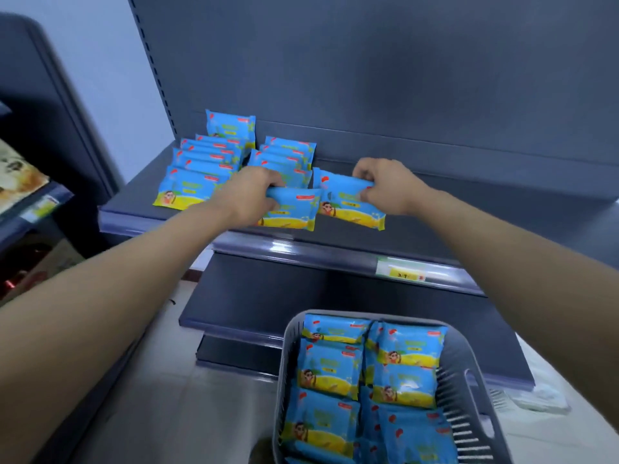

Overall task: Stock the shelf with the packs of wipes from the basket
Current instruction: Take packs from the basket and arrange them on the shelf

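Both of my hands reach onto the dark grey shelf (469,209). My left hand (249,192) grips a blue and yellow pack of wipes (294,212) near the shelf's front, at the end of the second row. My right hand (385,185) grips another pack (348,204) just to the right of it. Two rows of several packs (197,169) lean one behind another at the shelf's left. Below, the grey slotted basket (469,373) holds several more packs (331,370).
A price tag (400,269) sits on the shelf's front rail. A lower shelf (254,296) juts out under it. Another shelving unit with printed packets (16,175) stands at the far left. The shelf's right half is bare.
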